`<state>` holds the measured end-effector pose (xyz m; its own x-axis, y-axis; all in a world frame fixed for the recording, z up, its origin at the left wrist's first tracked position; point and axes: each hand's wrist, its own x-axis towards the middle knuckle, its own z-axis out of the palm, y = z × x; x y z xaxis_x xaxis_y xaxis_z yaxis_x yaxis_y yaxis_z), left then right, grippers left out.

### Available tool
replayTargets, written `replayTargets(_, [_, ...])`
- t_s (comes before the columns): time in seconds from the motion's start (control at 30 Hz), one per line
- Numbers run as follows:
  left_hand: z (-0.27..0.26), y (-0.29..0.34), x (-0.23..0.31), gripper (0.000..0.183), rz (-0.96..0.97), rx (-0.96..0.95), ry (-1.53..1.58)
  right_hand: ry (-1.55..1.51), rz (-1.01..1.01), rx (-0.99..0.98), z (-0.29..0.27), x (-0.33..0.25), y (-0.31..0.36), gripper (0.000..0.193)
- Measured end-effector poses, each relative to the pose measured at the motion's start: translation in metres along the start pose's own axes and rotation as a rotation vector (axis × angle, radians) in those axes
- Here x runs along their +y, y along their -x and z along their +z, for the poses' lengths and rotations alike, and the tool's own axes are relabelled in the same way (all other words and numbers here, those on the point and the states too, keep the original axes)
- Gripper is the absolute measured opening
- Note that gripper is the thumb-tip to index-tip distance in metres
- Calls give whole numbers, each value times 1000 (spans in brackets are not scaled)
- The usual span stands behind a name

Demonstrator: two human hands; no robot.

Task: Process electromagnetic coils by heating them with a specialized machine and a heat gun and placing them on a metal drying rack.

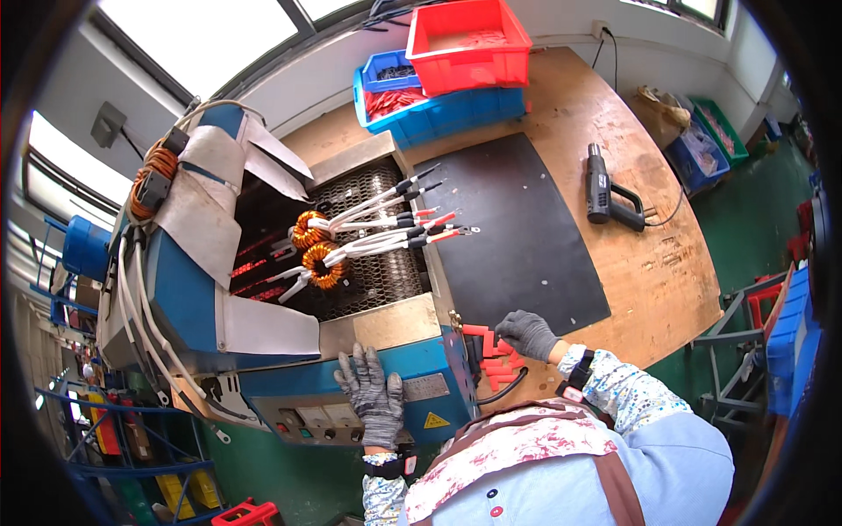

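My left hand, in a grey glove, lies with fingers stretched on the front edge of a blue conveyor oven. My right hand, gloved too, has its fingers curled together beside a pile of red tube pieces; anything in its grasp is hidden. On the oven's mesh belt sit two copper-wound ring coils, one behind the other. Their white leads reach right past the belt, with black and red sleeves and bare metal lugs at the ends.
A black mat covers part of the wooden table, beside the oven. A heat gun lies at the right. Blue bins and a red bin stand at the back. Thick cables hang at the oven's left.
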<state>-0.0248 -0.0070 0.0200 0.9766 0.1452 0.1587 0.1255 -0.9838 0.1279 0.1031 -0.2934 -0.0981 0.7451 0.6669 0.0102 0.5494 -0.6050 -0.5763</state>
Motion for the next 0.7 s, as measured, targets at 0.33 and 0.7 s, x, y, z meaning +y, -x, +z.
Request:
replayTargets(0.33, [1,8,1,61,-10,6,-26,216,199,-100,51,-19,-50,25])
replayTargets(0.7, [0,1,-1,60,14,40,17,161,167,-183,11,-13,1,25])
